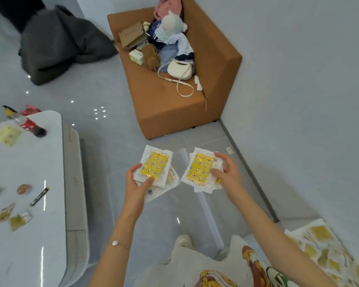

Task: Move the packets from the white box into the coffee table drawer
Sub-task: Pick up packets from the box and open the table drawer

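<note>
My left hand (138,182) holds a small stack of clear packets with yellow patterned inserts (155,165) above the floor. My right hand (226,172) holds a second stack of the same packets (199,170) just to the right. At the bottom right, many more yellow packets fill the white box (327,253), partly cut off by the frame edge. The white coffee table (25,204) stands at the left; its side panel (74,183) faces me, and I cannot tell whether a drawer is open.
On the table lie small snack packets (15,218), a black stick sachet (39,196) and a fallen bottle (29,125). A brown sofa seat (174,100) piled with clothes, a white bag and toys stands ahead. A dark grey heap (58,42) lies on the floor.
</note>
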Demonstrator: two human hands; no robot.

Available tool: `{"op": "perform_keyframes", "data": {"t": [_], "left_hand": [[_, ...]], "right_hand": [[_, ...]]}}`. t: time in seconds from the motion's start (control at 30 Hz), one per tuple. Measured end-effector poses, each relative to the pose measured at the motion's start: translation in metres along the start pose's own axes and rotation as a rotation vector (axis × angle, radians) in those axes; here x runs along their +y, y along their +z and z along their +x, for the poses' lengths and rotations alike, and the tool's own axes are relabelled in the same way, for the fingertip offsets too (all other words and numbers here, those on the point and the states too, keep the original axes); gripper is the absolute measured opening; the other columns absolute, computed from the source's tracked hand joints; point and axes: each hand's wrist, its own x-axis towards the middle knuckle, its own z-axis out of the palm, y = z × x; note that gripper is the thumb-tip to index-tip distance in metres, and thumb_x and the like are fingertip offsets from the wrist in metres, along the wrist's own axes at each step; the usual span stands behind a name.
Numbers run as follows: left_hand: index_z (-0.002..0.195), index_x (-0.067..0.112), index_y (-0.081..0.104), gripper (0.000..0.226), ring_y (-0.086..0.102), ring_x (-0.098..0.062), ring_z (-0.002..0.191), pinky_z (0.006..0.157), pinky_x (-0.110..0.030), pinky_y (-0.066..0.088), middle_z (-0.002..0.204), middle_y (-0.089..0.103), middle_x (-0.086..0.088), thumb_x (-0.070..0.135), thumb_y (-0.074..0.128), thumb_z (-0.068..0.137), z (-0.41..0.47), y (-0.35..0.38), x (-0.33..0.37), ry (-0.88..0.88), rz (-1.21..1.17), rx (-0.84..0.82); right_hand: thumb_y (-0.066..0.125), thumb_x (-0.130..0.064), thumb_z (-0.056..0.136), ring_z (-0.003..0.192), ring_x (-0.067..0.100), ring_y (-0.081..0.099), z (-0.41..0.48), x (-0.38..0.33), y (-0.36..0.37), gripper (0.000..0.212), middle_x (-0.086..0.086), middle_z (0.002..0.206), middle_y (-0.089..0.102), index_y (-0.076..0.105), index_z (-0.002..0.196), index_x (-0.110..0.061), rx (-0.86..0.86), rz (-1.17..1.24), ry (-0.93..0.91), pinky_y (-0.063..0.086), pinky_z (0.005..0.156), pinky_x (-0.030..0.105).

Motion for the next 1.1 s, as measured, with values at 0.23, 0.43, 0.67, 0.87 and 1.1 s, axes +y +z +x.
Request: {"op": "perform_keyframes", "data": {"t": [0.23, 0.43, 0.67, 0.87, 1.1], "left_hand": [[0.121, 0.036, 0.044, 0.056, 0.060, -0.025, 0.111, 0.087, -0.046, 0.055, 0.123, 0.057, -0.001, 0.000, 0.066, 0.084, 0.055, -0.078, 0.017, 0.017, -0.135, 0.242], [0.132, 0.028, 0.040, 0.064, 0.060, -0.026, 0.112, 0.086, -0.044, 0.056, 0.128, 0.057, -0.007, -0.001, 0.068, 0.082, 0.110, -0.108, 0.028, 0.006, -0.262, 0.456], [0.124, 0.029, 0.044, 0.063, 0.062, -0.030, 0.111, 0.092, -0.053, 0.052, 0.122, 0.062, -0.007, 0.010, 0.073, 0.071, 0.147, -0.129, 0.045, -0.018, -0.512, 0.756], [0.128, 0.018, 0.040, 0.056, 0.062, -0.029, 0.107, 0.080, -0.040, 0.054, 0.124, 0.059, -0.013, -0.003, 0.065, 0.083, 0.150, -0.160, 0.041, 0.000, -0.684, 1.035], [0.116, 0.026, 0.047, 0.048, 0.065, -0.021, 0.099, 0.072, -0.032, 0.054, 0.112, 0.063, -0.003, -0.005, 0.064, 0.084, 0.175, -0.231, 0.026, 0.020, -0.816, 1.185]], "right_hand": [[0.059, 0.004, 0.085, 0.093, 0.020, 0.069, 0.085, -0.029, 0.129, 0.054, 0.008, 0.109, 0.067, 0.052, 0.122, -0.035, -0.257, -0.153, -0.002, 0.058, 0.075, 0.037], [0.059, 0.003, 0.086, 0.085, 0.013, 0.070, 0.164, -0.058, 0.217, 0.059, 0.001, 0.101, 0.071, 0.043, 0.132, -0.030, -0.522, -0.277, 0.022, 0.054, 0.064, 0.022], [0.061, 0.005, 0.085, 0.080, 0.008, 0.070, 0.236, -0.098, 0.315, 0.055, 0.000, 0.099, 0.070, 0.046, 0.127, -0.028, -0.842, -0.467, 0.024, 0.052, 0.060, 0.019], [0.062, 0.000, 0.087, 0.093, 0.018, 0.069, 0.258, -0.100, 0.411, 0.044, 0.004, 0.107, 0.070, 0.048, 0.125, -0.016, -1.047, -0.634, 0.036, 0.055, 0.073, 0.026], [0.061, 0.004, 0.085, 0.074, 0.005, 0.070, 0.263, -0.069, 0.530, 0.041, -0.006, 0.091, 0.070, 0.049, 0.111, -0.026, -1.189, -0.758, 0.022, 0.050, 0.058, 0.018]]}}
